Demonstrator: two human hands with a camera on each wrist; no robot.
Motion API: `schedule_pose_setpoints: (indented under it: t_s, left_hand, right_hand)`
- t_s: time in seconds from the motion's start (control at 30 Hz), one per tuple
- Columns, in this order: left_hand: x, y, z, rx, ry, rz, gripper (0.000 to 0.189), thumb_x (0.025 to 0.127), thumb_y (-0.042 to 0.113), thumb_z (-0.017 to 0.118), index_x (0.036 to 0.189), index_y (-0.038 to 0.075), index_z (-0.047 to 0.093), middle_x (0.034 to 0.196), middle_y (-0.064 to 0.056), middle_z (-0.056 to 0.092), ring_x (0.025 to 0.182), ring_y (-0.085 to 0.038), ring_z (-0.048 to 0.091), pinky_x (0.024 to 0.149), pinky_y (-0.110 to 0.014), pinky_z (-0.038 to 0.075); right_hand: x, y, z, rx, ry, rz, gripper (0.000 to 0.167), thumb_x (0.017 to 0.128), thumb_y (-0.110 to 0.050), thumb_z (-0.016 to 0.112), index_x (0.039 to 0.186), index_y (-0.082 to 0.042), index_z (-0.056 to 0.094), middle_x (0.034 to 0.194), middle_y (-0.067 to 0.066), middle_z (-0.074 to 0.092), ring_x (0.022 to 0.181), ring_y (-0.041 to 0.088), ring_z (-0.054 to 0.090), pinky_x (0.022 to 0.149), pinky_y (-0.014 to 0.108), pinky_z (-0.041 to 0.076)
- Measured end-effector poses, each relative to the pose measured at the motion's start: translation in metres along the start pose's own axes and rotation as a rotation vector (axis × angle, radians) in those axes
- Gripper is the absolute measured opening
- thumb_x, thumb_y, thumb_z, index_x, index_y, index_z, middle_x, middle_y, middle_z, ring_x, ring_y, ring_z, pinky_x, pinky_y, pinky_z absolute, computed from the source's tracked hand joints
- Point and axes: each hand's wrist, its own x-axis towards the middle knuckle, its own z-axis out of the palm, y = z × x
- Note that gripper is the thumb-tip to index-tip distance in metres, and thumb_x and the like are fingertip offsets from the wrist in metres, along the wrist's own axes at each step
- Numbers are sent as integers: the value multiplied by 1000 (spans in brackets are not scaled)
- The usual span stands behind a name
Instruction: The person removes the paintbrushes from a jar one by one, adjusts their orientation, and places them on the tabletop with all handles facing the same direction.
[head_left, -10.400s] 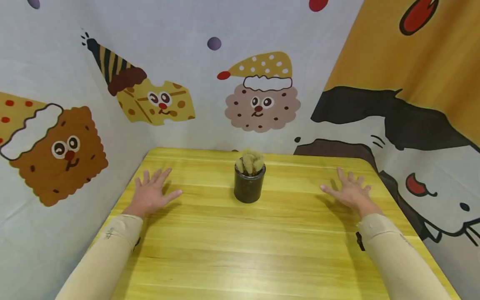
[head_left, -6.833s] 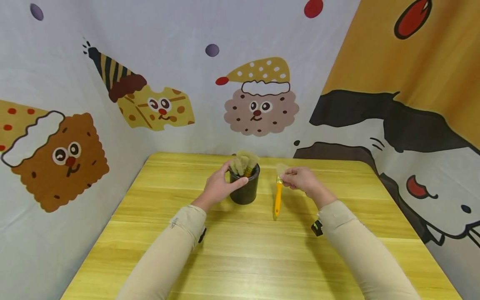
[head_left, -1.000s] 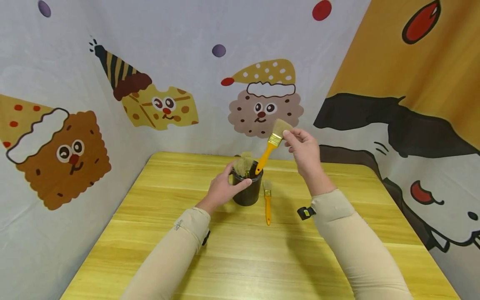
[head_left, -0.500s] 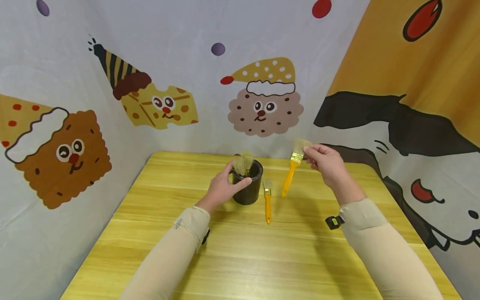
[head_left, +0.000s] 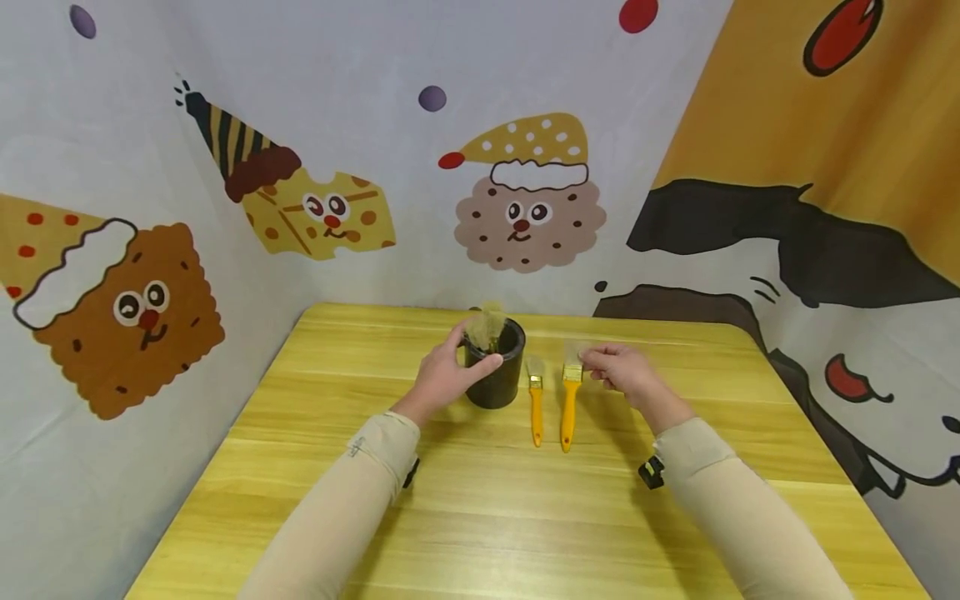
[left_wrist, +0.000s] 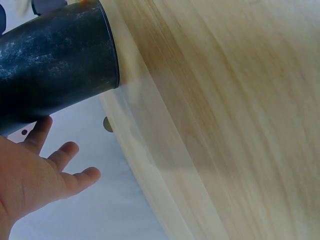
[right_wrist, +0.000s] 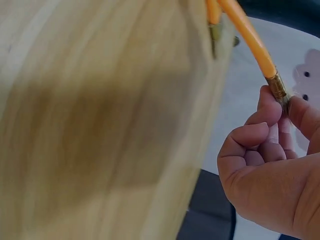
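Observation:
My left hand [head_left: 442,375] holds the black cup [head_left: 495,390] at its left side, thumb across the front near the rim. In the left wrist view the cup [left_wrist: 55,60] hides part of that hand [left_wrist: 30,187], and several fingers spread free of it. Pale-bristled brushes [head_left: 487,327] stand inside the cup. To the right, my right hand [head_left: 630,371] pinches a wide orange-handled paintbrush [head_left: 568,412] by its bristles; the right wrist view shows thumb and fingertips on them. Whether its handle touches the table is unclear. A narrower paintbrush [head_left: 536,417] lies between it and the cup.
Everything is on a yellow wood-grain table [head_left: 465,517]. Cartoon-printed cloth [head_left: 360,108] hangs along its back and left side, and more printed cloth [head_left: 750,208] hangs on the right.
Over the last second my right hand carried the wide paintbrush from above the cup, right and then down beside the narrow one. My left hand stayed on the cup.

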Motion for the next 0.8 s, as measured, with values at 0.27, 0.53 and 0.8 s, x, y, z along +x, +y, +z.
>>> schedule_pose_setpoints:
  t_s: [0.27, 0.53, 0.8]
  left_hand:
    - [1, 0, 0, 5, 0, 3, 97, 81, 92, 62, 162, 61, 20, 174, -8, 37, 158, -45, 37, 120, -74, 36]
    - [2, 0, 1, 2, 10, 10, 98, 81, 92, 63, 163, 58, 21, 173, -7, 37, 158, -43, 38, 120, -73, 36]
    - [1, 0, 2, -2, 9, -5, 99, 80, 93, 63, 163, 59, 20, 173, -8, 39, 158, -44, 38, 119, -73, 37]
  right_hand:
    - [18, 10, 21, -2, -1, 23, 48, 105, -33, 70, 137, 2, 67, 92, -5, 73, 80, 10, 61, 71, 28, 52]
    - [28, 14, 31, -82, 27, 55, 40, 104, -30, 70, 127, 3, 72, 81, -6, 71, 65, 7, 55, 60, 24, 44]
    - [31, 11, 39, -123, 57, 69, 38, 103, -27, 70, 123, 5, 74, 87, 2, 76, 75, 12, 65, 71, 27, 52]
